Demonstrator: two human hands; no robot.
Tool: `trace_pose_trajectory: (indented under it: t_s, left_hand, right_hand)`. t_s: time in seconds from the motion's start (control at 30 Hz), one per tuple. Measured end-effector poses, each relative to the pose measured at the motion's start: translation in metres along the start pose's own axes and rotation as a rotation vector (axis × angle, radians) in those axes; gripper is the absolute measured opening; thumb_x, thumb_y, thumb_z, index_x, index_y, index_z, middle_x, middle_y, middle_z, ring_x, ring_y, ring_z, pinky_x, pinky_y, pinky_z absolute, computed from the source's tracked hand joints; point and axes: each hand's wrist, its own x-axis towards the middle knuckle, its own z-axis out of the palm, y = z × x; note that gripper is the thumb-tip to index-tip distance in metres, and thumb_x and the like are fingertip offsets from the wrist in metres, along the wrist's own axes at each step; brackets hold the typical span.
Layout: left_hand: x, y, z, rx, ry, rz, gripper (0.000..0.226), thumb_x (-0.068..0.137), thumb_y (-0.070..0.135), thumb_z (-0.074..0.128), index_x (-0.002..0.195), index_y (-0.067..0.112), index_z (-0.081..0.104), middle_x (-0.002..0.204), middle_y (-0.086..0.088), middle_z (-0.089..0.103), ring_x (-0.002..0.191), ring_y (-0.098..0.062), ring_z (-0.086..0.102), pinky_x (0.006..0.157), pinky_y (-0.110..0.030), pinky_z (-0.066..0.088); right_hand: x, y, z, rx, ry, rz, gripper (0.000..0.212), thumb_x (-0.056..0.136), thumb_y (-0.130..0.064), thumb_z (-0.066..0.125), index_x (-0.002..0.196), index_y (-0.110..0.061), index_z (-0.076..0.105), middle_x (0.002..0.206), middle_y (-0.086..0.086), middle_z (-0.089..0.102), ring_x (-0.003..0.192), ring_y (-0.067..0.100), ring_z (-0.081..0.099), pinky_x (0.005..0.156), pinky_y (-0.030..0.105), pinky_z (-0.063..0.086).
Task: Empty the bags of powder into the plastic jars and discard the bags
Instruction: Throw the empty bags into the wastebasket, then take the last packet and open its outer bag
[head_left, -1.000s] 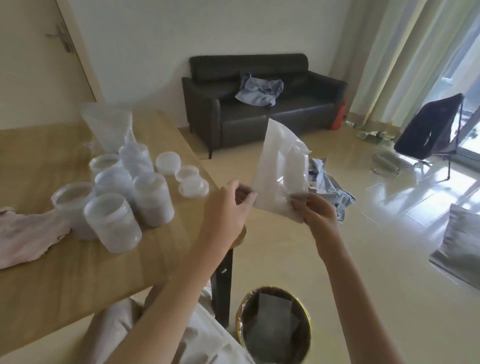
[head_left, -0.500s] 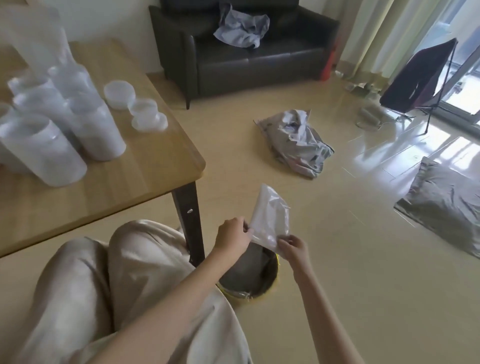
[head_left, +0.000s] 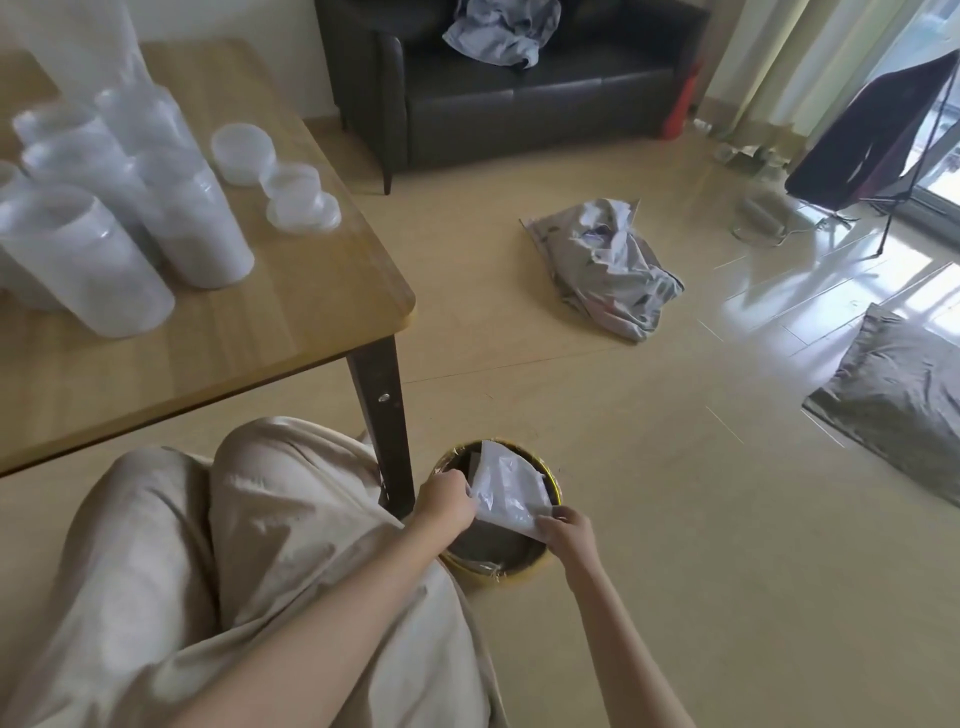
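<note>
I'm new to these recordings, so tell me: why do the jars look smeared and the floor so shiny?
Head view: the plastic jars near the left edge are soft and stretched by the wide lens; window light throws glare on the floor at right; the bag over the bin stays fairly sharp.

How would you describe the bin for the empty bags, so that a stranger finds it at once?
Start at the wooden table and follow its dark corner leg to the floor. The round waste bin stands beside it, yellow-rimmed with a dark liner; both hands hold a bag over it.
</note>
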Motion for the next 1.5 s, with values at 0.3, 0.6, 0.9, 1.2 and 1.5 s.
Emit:
trace_pose_trajectory:
  t_s: [0.3,0.6,0.9,1.2,1.5]
  left_hand:
    - [0.002,0.000,-0.001,0.044,-0.037,-0.019,0.022,0.098,0.024,0.057,0.117,0.012,0.063,0.113,-0.006,0.067,0.103,-0.022,0.065,0.081,-0.029,0.052]
    - [0.008,0.009,-0.042,0.067,-0.030,0.003,0.024,0.099,0.027,0.054,0.117,0.017,0.065,0.117,-0.005,0.067,0.107,-0.026,0.063,0.088,-0.034,0.054]
    - [-0.016,0.060,-0.170,0.020,0.101,0.212,0.031,0.102,0.031,0.052,0.128,0.016,0.058,0.123,-0.005,0.066,0.107,-0.024,0.063,0.090,-0.037,0.055]
    - [-0.111,0.072,-0.284,-0.107,0.260,0.428,0.025,0.098,0.042,0.056,0.119,0.029,0.060,0.104,0.012,0.069,0.090,-0.010,0.066,0.082,-0.028,0.055]
    - [-0.125,0.007,-0.359,-0.112,0.513,0.332,0.021,0.097,0.050,0.053,0.111,0.036,0.061,0.089,0.022,0.063,0.080,0.007,0.058,0.065,-0.008,0.041]
  right_hand:
    - [0.003,0.001,0.001,-0.200,0.014,0.081,0.005,0.081,-0.008,0.056,0.077,-0.008,0.059,0.068,0.005,0.046,0.063,0.019,0.041,0.057,0.027,0.030]
    - [-0.006,-0.035,-0.011,-0.273,0.062,-0.006,0.019,0.080,-0.002,0.053,0.066,-0.012,0.045,0.064,0.005,0.040,0.060,0.023,0.032,0.054,0.031,0.022]
    - [-0.042,-0.178,-0.011,-0.266,0.073,-0.490,0.024,0.094,-0.013,0.056,0.116,-0.010,0.065,0.112,0.006,0.066,0.095,0.016,0.059,0.075,0.025,0.041]
    - [-0.119,-0.303,0.016,-0.153,0.186,-1.016,0.015,0.094,-0.009,0.057,0.100,-0.017,0.069,0.098,-0.004,0.065,0.089,0.008,0.064,0.078,0.027,0.050]
    - [-0.139,-0.353,0.073,-0.227,0.057,-1.088,0.017,0.093,-0.008,0.057,0.094,-0.019,0.070,0.095,-0.009,0.068,0.086,0.002,0.063,0.081,0.031,0.053]
